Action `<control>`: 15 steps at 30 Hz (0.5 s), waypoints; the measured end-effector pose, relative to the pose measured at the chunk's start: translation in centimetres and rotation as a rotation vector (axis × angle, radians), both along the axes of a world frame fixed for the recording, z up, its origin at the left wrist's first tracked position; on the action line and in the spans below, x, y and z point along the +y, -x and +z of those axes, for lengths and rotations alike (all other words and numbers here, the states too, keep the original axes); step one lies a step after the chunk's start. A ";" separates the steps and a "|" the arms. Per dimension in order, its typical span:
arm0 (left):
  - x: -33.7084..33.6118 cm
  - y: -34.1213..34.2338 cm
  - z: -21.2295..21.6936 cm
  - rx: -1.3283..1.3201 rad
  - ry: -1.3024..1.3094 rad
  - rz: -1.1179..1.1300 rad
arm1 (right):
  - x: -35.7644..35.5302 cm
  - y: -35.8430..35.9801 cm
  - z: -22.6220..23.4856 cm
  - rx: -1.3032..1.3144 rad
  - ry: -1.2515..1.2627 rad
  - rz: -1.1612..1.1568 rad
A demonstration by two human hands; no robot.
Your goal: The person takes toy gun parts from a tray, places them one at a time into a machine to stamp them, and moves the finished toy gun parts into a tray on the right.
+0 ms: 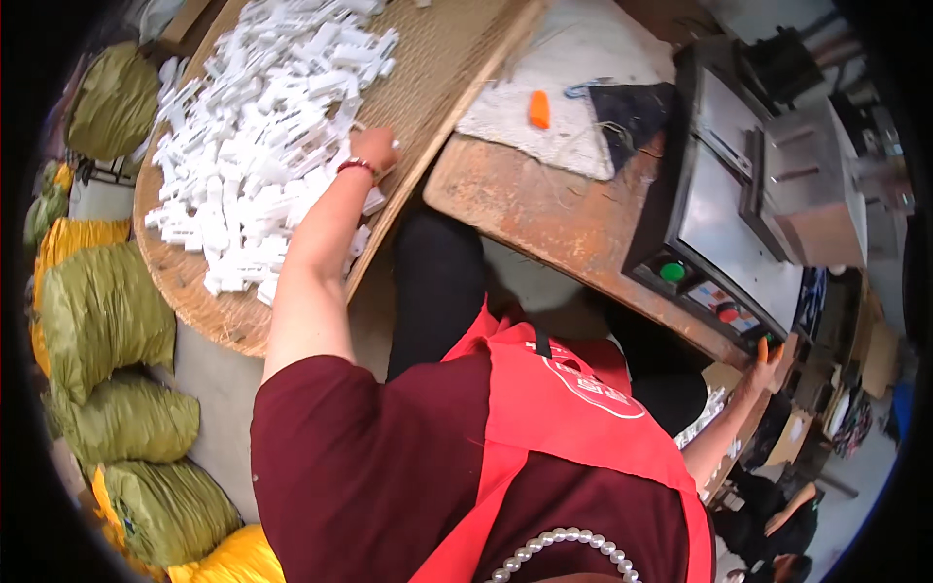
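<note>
A heap of small white plastic pieces covers most of the round woven tray, leaving bare weave only along its right side and near rim. The left hand rests at the heap's right edge, its forearm crossing the tray's rim. Between tray and rusty desk runs a narrow gap, filled lower down by the person's dark-clad legs. On the desk, a grey machine blocks the right side; the right hand sits at its front corner. Stuffed green and yellow sacks crowd the floor left of the tray.
</note>
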State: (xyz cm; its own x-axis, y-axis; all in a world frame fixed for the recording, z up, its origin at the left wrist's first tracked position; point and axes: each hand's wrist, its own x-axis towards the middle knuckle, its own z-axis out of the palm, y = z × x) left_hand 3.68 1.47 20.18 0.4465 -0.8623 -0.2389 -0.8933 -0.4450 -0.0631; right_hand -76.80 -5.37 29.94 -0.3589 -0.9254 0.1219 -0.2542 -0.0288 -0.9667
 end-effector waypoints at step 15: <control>-17.4 34.8 22.6 1.914 0.473 -0.549 | -13.2 -9.9 7.0 0.447 0.572 0.361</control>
State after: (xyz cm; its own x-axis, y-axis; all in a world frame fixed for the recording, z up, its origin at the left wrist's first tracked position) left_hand -31.12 -15.98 42.73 -0.3241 -0.9135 0.2461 0.3159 0.1407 0.9383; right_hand -66.94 -18.60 36.95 0.1447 -0.7260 0.6723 -0.4938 -0.6418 -0.5867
